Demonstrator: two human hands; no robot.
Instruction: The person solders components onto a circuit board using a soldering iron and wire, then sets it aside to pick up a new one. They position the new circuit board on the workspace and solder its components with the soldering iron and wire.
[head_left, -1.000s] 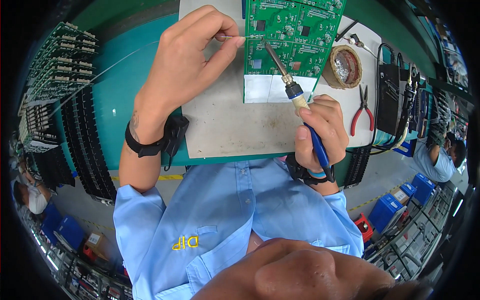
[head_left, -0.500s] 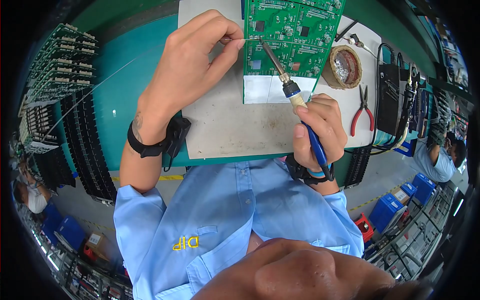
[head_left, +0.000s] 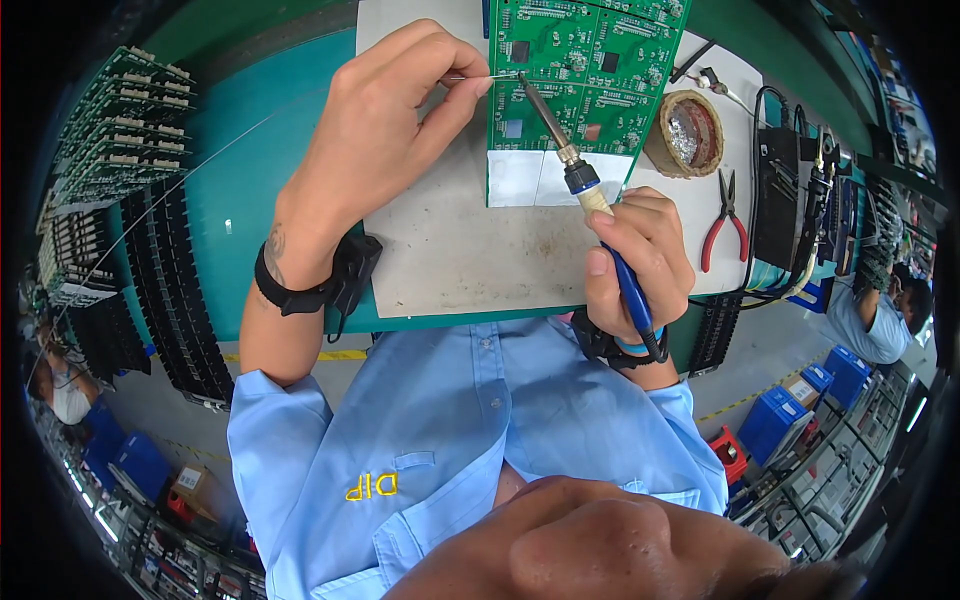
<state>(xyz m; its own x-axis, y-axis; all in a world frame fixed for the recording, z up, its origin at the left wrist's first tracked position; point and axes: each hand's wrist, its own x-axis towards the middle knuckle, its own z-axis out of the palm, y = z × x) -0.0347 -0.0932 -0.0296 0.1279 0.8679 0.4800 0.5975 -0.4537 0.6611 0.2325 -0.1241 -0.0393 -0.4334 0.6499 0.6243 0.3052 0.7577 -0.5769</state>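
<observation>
A green circuit board panel (head_left: 555,110) lies at the far middle of the bench, with white blank strips along its near edge. My left hand (head_left: 405,110), to the left of the panel, pinches a thin solder wire (head_left: 506,76) between thumb and fingertips; the wire reaches over the panel's left part. In my right hand (head_left: 645,255) is a soldering iron (head_left: 553,125) with a blue handle, gripped like a pen. Its tip rests at or just above the board, beside the end of the wire. Whether tip and wire touch is too small to tell.
Right of the panel stand a round tub (head_left: 687,135) with silvery contents and red-handled pliers (head_left: 725,222). Beyond them are a black tool holder (head_left: 776,195) and cables. Stacked circuit boards (head_left: 120,130) and black racks (head_left: 175,290) line the left. Other people sit at both far sides.
Both hands keep nearly the same place. The iron's tip and the wire's end have shifted very slightly on the board.
</observation>
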